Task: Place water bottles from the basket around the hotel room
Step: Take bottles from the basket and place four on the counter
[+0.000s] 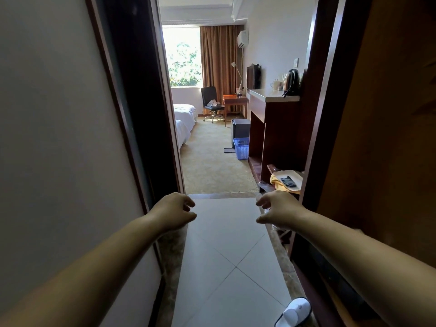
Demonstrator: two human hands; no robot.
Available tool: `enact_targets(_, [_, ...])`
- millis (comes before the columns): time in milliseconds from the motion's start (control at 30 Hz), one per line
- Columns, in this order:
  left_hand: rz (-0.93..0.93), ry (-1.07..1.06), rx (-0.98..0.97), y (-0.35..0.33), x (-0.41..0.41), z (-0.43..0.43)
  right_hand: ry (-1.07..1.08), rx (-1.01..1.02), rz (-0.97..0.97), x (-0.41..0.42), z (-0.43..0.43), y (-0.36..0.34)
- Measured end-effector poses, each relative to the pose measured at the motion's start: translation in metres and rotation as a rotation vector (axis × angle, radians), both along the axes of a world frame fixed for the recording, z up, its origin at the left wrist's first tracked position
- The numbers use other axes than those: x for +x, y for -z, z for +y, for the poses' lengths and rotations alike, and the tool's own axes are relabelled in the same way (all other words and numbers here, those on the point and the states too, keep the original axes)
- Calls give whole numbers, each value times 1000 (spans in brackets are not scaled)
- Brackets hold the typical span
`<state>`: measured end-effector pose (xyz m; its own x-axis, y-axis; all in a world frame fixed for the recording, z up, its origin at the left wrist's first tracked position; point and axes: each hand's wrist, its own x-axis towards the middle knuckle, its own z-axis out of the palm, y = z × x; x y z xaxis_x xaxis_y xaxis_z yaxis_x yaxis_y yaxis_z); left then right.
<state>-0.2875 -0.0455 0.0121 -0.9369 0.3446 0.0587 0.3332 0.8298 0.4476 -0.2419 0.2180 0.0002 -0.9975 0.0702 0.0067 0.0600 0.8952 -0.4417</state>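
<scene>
At the tiled entry (pixel 224 244), left hand (pixel 173 212) and right hand (pixel 278 210) are loosely curled and empty, with the blue basket (pixel 241 148) well ahead beside the cabinet (pixel 278 128); best walk straight up and crouch, bottles unseen from this spot.

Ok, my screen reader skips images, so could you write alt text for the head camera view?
A person's empty left hand and right hand reach forward, fingers loosely curled, over a tiled floor in a hotel room doorway. A blue basket stands on the carpet beside a wooden counter with an electric kettle; beds, an office chair and a window lie beyond.
</scene>
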Motion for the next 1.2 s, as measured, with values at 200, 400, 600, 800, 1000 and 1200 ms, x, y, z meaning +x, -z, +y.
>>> enact_targets(200, [-1,-11,21,11,-58,19,6,-31,0,-56,11,8])
enact_targets(400, [-39,-31,27,22,-128,52,20,-84,12,-130,46,12])
enact_targets(600, [-76,-55,10,22,-206,97,-12,-121,-13,-209,91,12])
enact_targets(800, [-73,-80,25,26,-273,140,-13,-68,-12,-275,141,15])
enact_targets(1000, [-63,-94,23,26,-330,154,-13,-77,-10,-336,159,19])
enact_targets(1200, [-74,-87,11,30,-403,149,-51,-49,4,-411,150,24])
